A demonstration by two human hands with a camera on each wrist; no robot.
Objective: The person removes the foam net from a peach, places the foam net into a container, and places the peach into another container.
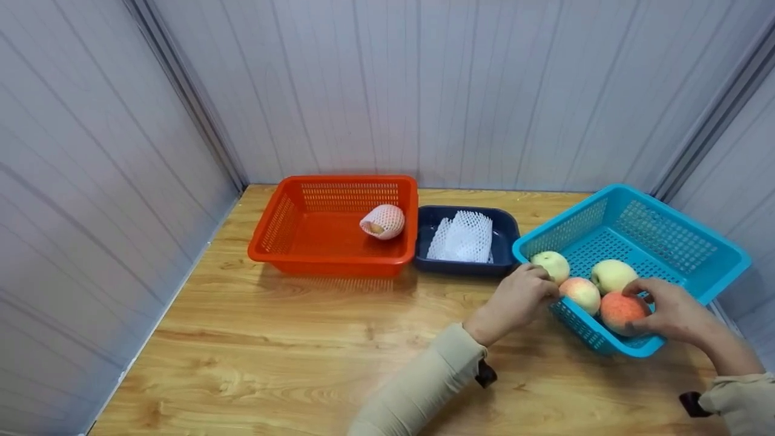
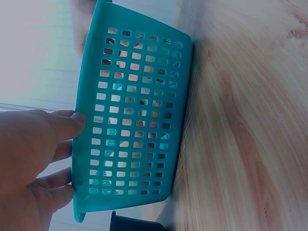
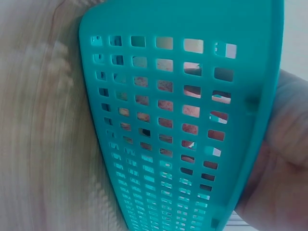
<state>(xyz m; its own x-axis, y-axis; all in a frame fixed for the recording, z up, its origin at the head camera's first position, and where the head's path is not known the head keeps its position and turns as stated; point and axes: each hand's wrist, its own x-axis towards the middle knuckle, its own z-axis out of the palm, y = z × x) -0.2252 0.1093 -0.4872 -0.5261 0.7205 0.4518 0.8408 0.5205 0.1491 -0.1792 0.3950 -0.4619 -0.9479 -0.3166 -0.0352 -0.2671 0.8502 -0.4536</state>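
Observation:
At the right stands a turquoise plastic basket [image 1: 696, 224] with perforated walls. My right hand [image 1: 675, 312] reaches over its near rim and grips a red peach [image 1: 622, 312] between thumb and fingers. Left of that lies a yellow-pink peach [image 1: 581, 295], with two pale yellow-green fruits [image 1: 613, 275] behind. On the basket's left rim my left hand [image 1: 517, 303] holds on, beside the leftmost fruit. In the left wrist view its thumb [image 2: 72, 124] lies against the outer rim and the other fingers are partly hidden. The right wrist view shows mostly basket wall, with the right hand [image 3: 288, 144] behind the rim.
A dark blue tray [image 1: 508, 227] holding white foam net sleeves [image 1: 469, 237] stands left of the turquoise basket. Beside it, an orange-red basket [image 1: 339, 266] contains one fruit in a foam net sleeve [image 1: 384, 221]. Panelled walls [image 1: 387, 91] enclose the wooden table [image 1: 272, 351].

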